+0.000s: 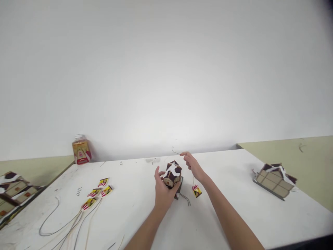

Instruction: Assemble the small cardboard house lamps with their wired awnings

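Note:
My left hand (163,191) is wrapped round a small model house (172,174) with a brown roof and white snow-like patches. Thin wire ends (185,199) stick out below the house. Up and to the right, my right hand (191,164) pinches a thin cord (177,152), whose bent free end reaches left above the house. From this same hand hangs a small tag (197,191) in yellow with red and white stripes. A gap shows between the right fingertips and the roof.
Several similar tags (94,193) with long cords lie on the white table (223,222) at left. Another model house (276,180) stands at right, and more houses (14,191) are at the far left. A clear-capped bottle (81,150) stands against the wall.

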Available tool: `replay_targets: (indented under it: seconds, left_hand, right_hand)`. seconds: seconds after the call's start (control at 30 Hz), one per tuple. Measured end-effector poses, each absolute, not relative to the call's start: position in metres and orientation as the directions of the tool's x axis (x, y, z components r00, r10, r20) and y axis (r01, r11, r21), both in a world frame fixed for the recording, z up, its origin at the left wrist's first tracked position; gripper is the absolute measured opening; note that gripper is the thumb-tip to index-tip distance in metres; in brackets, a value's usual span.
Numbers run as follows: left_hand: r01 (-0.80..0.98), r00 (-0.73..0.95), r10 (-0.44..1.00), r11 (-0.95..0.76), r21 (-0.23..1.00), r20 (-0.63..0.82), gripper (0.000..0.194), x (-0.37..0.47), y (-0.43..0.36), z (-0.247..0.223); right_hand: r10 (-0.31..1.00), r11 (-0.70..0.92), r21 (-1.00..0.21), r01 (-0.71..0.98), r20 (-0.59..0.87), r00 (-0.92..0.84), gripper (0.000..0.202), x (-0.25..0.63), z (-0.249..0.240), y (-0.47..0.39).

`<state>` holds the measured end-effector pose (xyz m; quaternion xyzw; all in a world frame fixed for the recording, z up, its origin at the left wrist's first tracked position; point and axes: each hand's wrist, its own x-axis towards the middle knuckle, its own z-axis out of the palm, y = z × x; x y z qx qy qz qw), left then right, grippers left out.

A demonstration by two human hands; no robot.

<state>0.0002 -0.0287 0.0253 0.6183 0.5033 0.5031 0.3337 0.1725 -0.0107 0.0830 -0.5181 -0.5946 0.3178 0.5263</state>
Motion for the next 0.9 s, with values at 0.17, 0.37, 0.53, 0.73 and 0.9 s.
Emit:
replay_targets:
  seconds: [0.17,0.37,0.53,0.73,0.9]
  left_hand:
    - [0.058,-0.122,0.986,-0.106,0.993,0.112,0.092,-0.007,-0.013,0.035]
    - [-0.35,-0.195,0.97,0.066,0.934,-0.142,0.068,-0.011,0.007,0.029]
    - [-0.466,-0.173,0.96,0.116,0.877,-0.219,0.05,-0.014,0.01,0.028]
    - [-0.37,-0.206,0.976,-0.013,0.929,-0.069,0.062,-0.019,0.011,0.022]
    - [-0.114,-0.194,0.977,-0.116,0.987,0.092,0.066,-0.023,0.011,0.017]
  right_hand:
    - [0.894,0.278,-0.889,0.362,0.378,0.242,0.038,0.16,0.048,-0.001]
    - [0.83,0.373,-0.783,0.497,0.521,0.199,0.033,0.149,0.029,-0.008]
    - [0.768,0.487,-0.592,0.642,0.641,0.008,0.024,0.139,0.024,-0.013]
    - [0.621,0.555,-0.315,0.77,0.773,-0.132,0.022,0.136,0.018,-0.014]
    - [0.613,0.526,-0.154,0.836,0.75,-0.248,0.024,0.135,0.014,-0.013]
